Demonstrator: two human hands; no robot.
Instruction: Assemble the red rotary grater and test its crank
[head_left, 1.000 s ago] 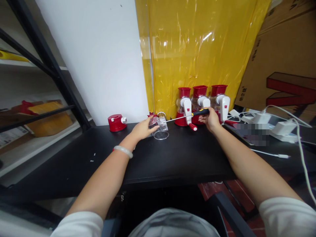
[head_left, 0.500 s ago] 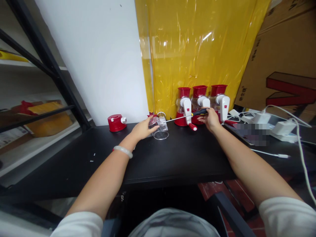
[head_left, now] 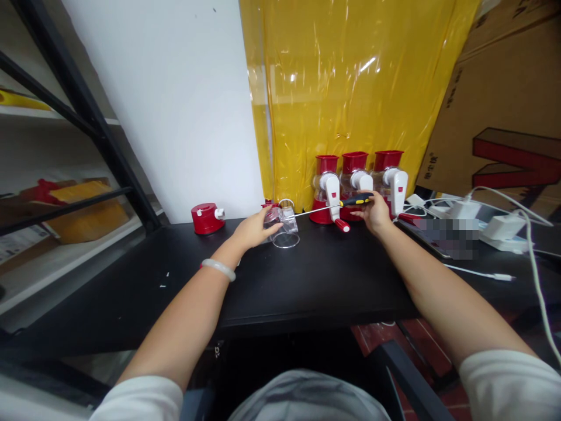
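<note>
My left hand (head_left: 256, 228) is closed around a clear plastic grater housing (head_left: 287, 228) that lies on the black table. In my right hand (head_left: 376, 211) is a screwdriver (head_left: 356, 200) with a black and yellow handle, held in the fingers. Its long shaft points left and its tip reaches the clear housing; the exact contact is too small to make out. A red base (head_left: 207, 218) with a white knob stands left of my left hand. Just behind the screwdriver stand three rotary graters (head_left: 326, 190), with red tops and bases and white cranks.
The black table (head_left: 280, 286) runs along a white panel and a yellow plastic sheet (head_left: 359, 82). White chargers and cables (head_left: 504, 228) lie at the right by a tablet (head_left: 432, 237). A cardboard box (head_left: 504, 105) stands behind them; a shelf rack (head_left: 87, 126) is at the left.
The screwdriver handle has turned in my right hand, so more yellow shows on it. My left hand and the clear housing stay in place.
</note>
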